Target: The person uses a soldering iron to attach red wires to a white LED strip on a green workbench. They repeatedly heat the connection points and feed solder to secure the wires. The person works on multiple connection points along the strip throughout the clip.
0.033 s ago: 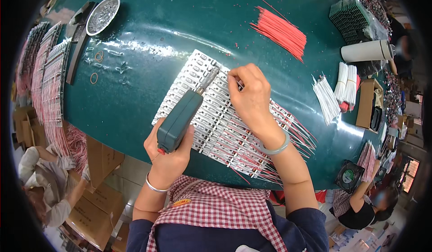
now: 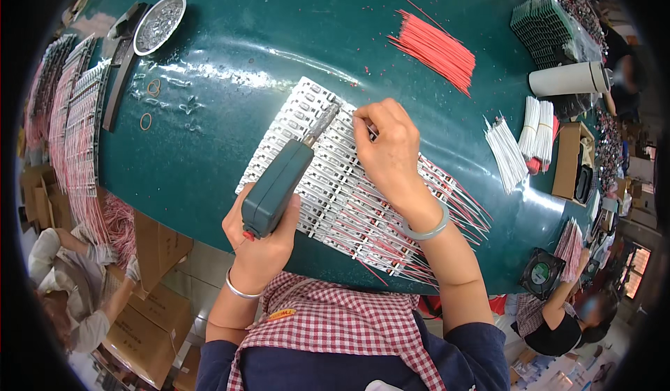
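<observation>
My left hand (image 2: 264,234) is wrapped round the handle of a dark green soldering gun (image 2: 280,185). Its metal tip reaches up and right to the far part of a white panel of small circuit boards (image 2: 279,146). Just right of that tip, my right hand (image 2: 388,143) is closed in a pinch low over the panel's far right edge. Whatever lies between those fingertips is too small to make out. Red and white wires (image 2: 391,234) stick out from the nearer rows of the panel, passing below my right wrist.
A bundle of red wires (image 2: 436,52) lies at the far right, white wire bundles (image 2: 505,153) further right. A metal bowl (image 2: 160,24) of small bits stands far left. Wired panels (image 2: 80,119) lean at the left edge. Co-workers sit on both sides, near a small fan (image 2: 541,274) at right.
The soldering gun's body has shifted very slightly left. My right hand and the panel stay in place.
</observation>
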The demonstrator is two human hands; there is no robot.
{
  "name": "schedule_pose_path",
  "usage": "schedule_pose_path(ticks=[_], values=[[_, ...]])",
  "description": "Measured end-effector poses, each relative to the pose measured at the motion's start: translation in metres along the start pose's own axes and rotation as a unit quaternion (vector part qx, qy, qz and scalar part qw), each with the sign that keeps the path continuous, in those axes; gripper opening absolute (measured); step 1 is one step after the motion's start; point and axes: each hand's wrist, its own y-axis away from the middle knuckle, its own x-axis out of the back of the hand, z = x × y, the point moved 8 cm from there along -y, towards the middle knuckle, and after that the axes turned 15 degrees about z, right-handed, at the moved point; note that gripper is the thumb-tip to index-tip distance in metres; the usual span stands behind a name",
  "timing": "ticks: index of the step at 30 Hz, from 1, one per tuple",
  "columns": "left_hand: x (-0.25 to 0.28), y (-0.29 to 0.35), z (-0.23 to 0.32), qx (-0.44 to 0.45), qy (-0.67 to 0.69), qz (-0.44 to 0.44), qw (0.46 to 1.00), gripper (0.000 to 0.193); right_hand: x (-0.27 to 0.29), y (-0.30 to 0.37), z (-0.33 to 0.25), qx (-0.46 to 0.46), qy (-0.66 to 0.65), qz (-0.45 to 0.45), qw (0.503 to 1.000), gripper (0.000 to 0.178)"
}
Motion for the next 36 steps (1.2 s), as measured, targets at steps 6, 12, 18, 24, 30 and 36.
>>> schedule_pose_path(ticks=[6,12,18,24,30,36], values=[[0.002,0.0,-0.002,-0.007,0.004,-0.005,1.0,0.017,0.0,0.0,-0.001,-0.004,0.0,-0.004,1.0,0.005],[0.0,0.001,-0.001,-0.038,-0.005,-0.003,0.999,0.016,-0.001,0.0,0.0,-0.002,0.003,-0.004,1.0,0.005],[-0.003,0.0,0.003,-0.038,-0.022,0.001,0.999,0.014,-0.001,0.0,0.001,-0.004,0.006,-0.005,1.0,0.005],[-0.003,0.0,0.005,-0.028,-0.024,-0.004,0.999,0.015,-0.001,0.0,0.001,-0.002,0.004,-0.004,1.0,0.005],[0.011,0.003,0.001,0.056,0.056,0.044,0.996,0.019,-0.001,0.001,-0.001,-0.014,-0.001,-0.009,1.0,0.006],[0.02,0.004,-0.011,0.108,0.035,0.056,0.992,0.024,-0.004,0.003,-0.002,0.003,0.01,-0.009,1.0,0.005]])
